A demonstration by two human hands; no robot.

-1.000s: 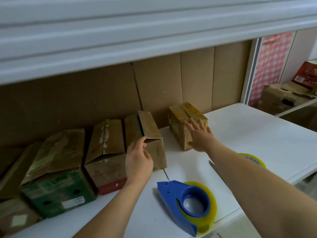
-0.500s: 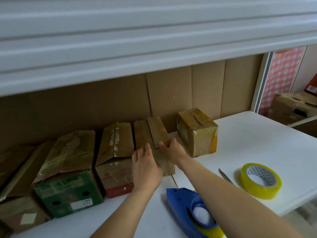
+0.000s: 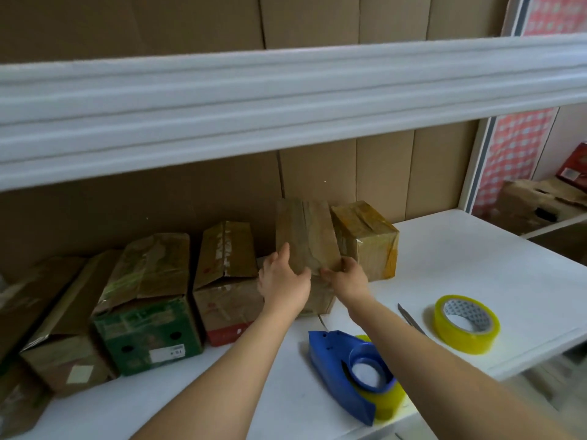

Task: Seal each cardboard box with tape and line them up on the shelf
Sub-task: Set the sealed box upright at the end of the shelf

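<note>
A narrow brown cardboard box (image 3: 305,236) stands in the row on the white shelf (image 3: 476,271). My left hand (image 3: 282,281) grips its front left corner, and my right hand (image 3: 347,277) grips its front right corner. Just to its right sits a taped yellowish box (image 3: 368,239), touching it or nearly so. On the left are a red-bottomed box (image 3: 227,281), a green box (image 3: 146,312) and a plain brown box (image 3: 60,338), their top flaps loose. A blue tape dispenser (image 3: 343,369) with a yellow roll lies near the shelf's front edge.
A loose yellow tape roll (image 3: 466,323) and a knife blade (image 3: 411,319) lie at front right. The upper shelf's white edge (image 3: 286,100) overhangs the boxes. Cardboard lines the back wall. More boxes (image 3: 533,201) lie beyond the shelf at right.
My right hand left the yellowish box and came to the narrow box, which both hands now hold. The narrow box sits closer to the yellowish one. The camera tilted upward.
</note>
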